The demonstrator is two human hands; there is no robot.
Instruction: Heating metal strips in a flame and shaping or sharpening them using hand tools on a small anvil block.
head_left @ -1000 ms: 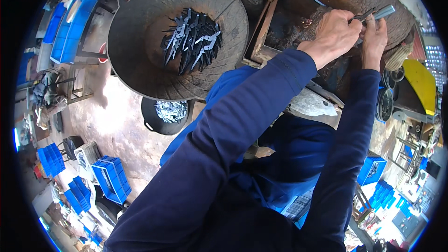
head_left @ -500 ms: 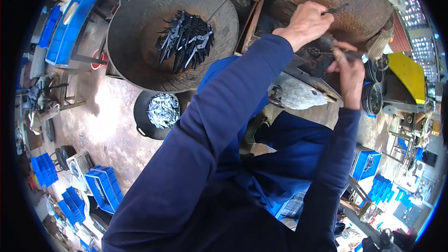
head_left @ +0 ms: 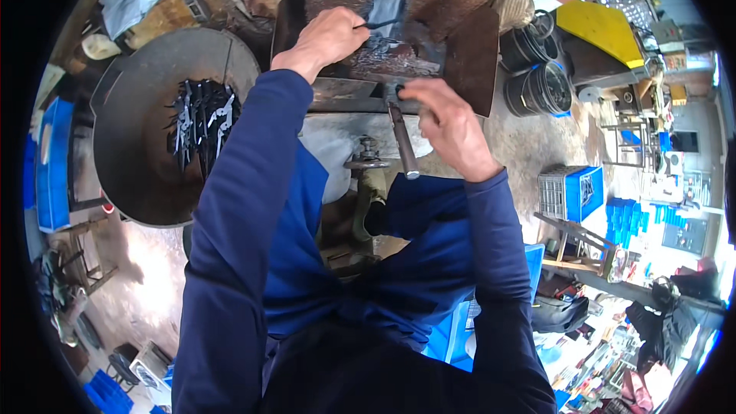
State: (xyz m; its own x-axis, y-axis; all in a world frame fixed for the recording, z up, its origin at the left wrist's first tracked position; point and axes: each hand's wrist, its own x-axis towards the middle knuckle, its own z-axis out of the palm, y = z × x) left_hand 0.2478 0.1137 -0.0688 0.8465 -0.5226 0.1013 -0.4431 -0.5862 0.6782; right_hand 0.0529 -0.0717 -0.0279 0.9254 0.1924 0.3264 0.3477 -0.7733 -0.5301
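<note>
My left hand (head_left: 330, 37) is closed, palm down, on a thin dark metal strip (head_left: 377, 25) that sticks out to the right over the work box. My right hand (head_left: 454, 126) has its index finger stretched left and its thumb apart from it. That fingertip is at the upper end of a long-handled tool (head_left: 402, 138), possibly a hammer, which hangs over the box's front edge with its handle toward me. Behind the strip, a wet grey block (head_left: 386, 9) sits in the dark metal box (head_left: 471, 61).
A large round pan (head_left: 138, 161) at left holds a heap of dark metal pieces (head_left: 201, 123). Black buckets (head_left: 539, 88) stand at right, beside a yellow panel (head_left: 598, 31). A blue crate (head_left: 584, 192) lies further right. A metal knob (head_left: 368, 155) sits below the box, between my knees.
The view has swung right, so the pan sits further left. My right hand, blurred among dark pieces before, is now at the long-handled tool. My left hand still grips a dark strip.
</note>
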